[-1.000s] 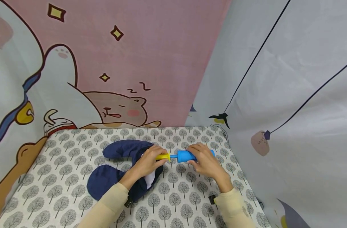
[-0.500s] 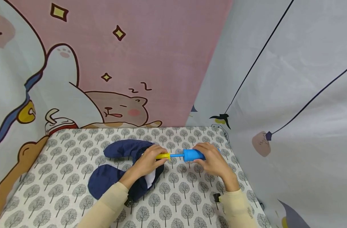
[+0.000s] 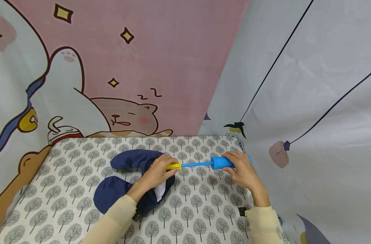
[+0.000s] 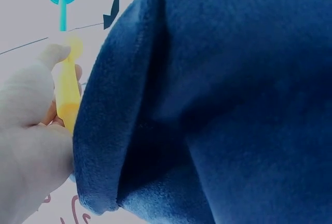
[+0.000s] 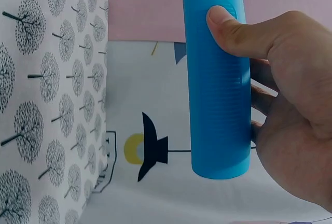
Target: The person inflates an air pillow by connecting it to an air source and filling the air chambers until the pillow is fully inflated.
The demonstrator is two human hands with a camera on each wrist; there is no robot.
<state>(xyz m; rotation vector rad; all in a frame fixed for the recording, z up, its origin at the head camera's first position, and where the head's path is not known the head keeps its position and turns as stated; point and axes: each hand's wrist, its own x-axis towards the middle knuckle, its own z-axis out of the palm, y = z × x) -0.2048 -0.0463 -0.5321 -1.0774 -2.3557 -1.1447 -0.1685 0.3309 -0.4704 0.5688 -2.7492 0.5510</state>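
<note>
A hand air pump lies across the two hands, its blue barrel (image 3: pixel 217 162) on the right and its yellow handle (image 3: pixel 173 166) on the left. My left hand (image 3: pixel 158 172) grips the yellow handle, thumb along it in the left wrist view. My right hand (image 3: pixel 242 171) holds the barrel, and the thumb presses its side in the right wrist view. Between them a long stretch of thin blue rod (image 3: pixel 196 164) shows. Under the left hand and forearm sits a navy, U-shaped neck pillow (image 3: pixel 110 193) with a white patch; the forearm hides part of it.
A cloth (image 3: pixel 164 217) printed with grey trees covers the table. Behind it hangs a pink curtain (image 3: pixel 173 67) with cartoon animals, and a pale curtain (image 3: pixel 310 101) closes the right side. In the left wrist view the navy fabric fills most of the frame.
My right hand has moved right with the blue barrel, drawing much more of the rod out. The left hand and the navy pillow have stayed in place.
</note>
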